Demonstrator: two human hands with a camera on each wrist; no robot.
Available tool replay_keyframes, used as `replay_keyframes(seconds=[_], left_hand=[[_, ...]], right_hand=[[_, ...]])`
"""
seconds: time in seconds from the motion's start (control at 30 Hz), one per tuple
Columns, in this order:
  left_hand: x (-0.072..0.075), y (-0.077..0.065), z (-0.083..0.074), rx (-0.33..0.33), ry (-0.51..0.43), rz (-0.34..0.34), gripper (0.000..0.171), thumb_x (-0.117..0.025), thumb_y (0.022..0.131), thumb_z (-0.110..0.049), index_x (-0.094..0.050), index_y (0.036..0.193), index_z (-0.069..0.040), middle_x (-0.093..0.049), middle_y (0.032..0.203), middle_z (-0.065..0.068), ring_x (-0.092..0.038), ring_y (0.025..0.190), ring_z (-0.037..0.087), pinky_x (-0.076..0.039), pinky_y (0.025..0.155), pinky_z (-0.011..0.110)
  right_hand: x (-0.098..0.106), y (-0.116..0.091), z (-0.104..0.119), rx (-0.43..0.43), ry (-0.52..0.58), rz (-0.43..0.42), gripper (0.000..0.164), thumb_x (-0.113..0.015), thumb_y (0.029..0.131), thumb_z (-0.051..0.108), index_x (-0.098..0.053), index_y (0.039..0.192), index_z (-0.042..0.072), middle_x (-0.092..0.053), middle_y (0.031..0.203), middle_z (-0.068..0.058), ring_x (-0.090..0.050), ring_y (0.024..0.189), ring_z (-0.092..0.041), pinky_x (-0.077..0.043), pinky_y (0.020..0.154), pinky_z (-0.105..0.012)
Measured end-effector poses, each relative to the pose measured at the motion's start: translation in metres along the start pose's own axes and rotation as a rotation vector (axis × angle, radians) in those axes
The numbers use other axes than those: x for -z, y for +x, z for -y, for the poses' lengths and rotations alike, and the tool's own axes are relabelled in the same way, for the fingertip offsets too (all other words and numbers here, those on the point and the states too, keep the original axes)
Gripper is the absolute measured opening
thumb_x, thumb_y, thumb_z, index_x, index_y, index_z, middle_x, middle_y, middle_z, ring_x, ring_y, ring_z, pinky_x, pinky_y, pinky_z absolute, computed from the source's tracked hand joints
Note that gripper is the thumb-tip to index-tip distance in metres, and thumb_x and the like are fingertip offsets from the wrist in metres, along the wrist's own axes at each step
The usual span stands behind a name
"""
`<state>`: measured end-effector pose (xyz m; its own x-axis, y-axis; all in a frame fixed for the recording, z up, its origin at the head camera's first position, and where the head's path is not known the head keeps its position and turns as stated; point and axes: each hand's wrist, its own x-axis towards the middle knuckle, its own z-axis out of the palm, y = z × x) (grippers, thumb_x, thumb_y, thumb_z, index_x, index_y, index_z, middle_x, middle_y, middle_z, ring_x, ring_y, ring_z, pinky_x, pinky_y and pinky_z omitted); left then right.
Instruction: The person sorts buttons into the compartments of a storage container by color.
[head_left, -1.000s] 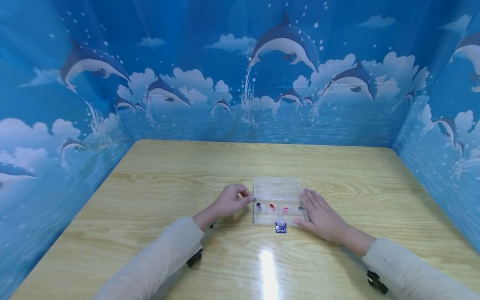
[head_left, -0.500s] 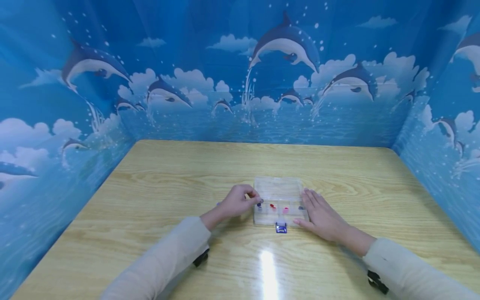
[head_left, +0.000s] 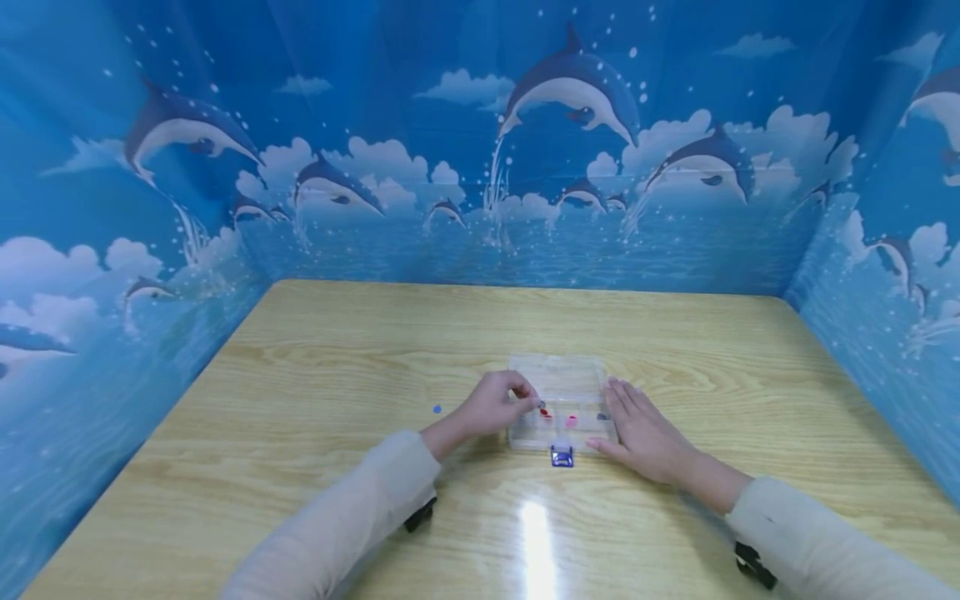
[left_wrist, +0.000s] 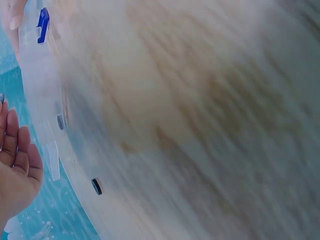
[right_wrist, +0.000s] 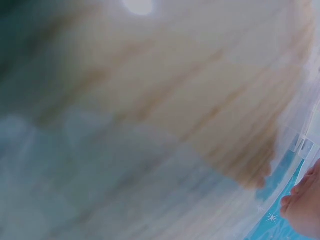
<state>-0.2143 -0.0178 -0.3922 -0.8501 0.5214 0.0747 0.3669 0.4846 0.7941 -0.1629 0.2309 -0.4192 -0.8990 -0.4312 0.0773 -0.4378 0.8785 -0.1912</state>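
Note:
A clear plastic compartment box [head_left: 525,437] lies with its lid [head_left: 558,375] laid back and its blue latch [head_left: 562,456] toward me. My left hand [head_left: 491,406] is over its left part, pinching a small dark round piece [left_wrist: 2,98] between thumb and finger; its exact kind is too small to tell. Inside the box show red pieces [head_left: 545,413], a pink piece [head_left: 572,422] and a grey piece [head_left: 602,416]. Through the wall, the left wrist view shows a dark disc [left_wrist: 60,122]. With fingers straight, my right hand [head_left: 647,435] rests against the box's right side.
A small blue disc [head_left: 437,409] lies on the wooden table [head_left: 337,333], left of the box and behind my left wrist. A dolphin-print curtain [head_left: 465,150] surrounds the table's back and sides.
My left hand has moved right with the small piece, from the box's left edge to near the red pieces. The blue disc behind it is now uncovered. My right hand stays put.

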Motion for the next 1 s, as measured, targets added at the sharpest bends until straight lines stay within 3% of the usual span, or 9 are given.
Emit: replay_keyframes(seconds=[0.23,0.47,0.63,1.0], left_hand=[[-0.006,0.001,-0.001,-0.057,0.018,0.001,0.009,-0.062,0.085,-0.008,-0.067,0.085,-0.001,-0.066,0.086,0.009,-0.055,0.075,0.011,-0.046,0.068,0.017],[-0.013,0.006,-0.006,-0.029,0.036,0.015,0.009,-0.061,0.087,-0.011,-0.068,0.086,-0.005,-0.067,0.087,0.005,-0.058,0.081,0.011,-0.047,0.077,0.019],[-0.018,0.008,-0.009,-0.004,0.017,0.029,0.009,-0.061,0.087,-0.011,-0.068,0.086,-0.006,-0.066,0.087,0.003,-0.057,0.081,0.009,-0.047,0.077,0.017],[-0.027,0.014,-0.017,-0.037,0.067,0.026,0.010,-0.062,0.087,-0.014,-0.068,0.087,-0.007,-0.067,0.090,0.004,-0.058,0.082,0.009,-0.046,0.078,0.016]], right_hand=[[0.001,0.000,0.000,0.006,-0.004,-0.004,0.080,-0.050,0.091,0.046,-0.025,0.138,-0.014,-0.022,0.147,-0.032,-0.022,0.136,-0.046,-0.018,0.112,-0.052],[0.001,0.000,0.001,0.010,-0.006,-0.007,0.080,-0.050,0.091,0.046,-0.026,0.138,-0.014,-0.023,0.146,-0.032,-0.022,0.136,-0.046,-0.018,0.112,-0.052],[0.001,0.000,0.001,0.008,-0.008,-0.007,0.080,-0.049,0.091,0.046,-0.026,0.138,-0.014,-0.023,0.146,-0.032,-0.022,0.136,-0.046,-0.018,0.112,-0.052],[0.001,0.000,0.000,0.010,-0.002,-0.008,0.080,-0.049,0.091,0.047,-0.027,0.137,-0.015,-0.023,0.146,-0.032,-0.023,0.136,-0.046,-0.018,0.111,-0.053]])
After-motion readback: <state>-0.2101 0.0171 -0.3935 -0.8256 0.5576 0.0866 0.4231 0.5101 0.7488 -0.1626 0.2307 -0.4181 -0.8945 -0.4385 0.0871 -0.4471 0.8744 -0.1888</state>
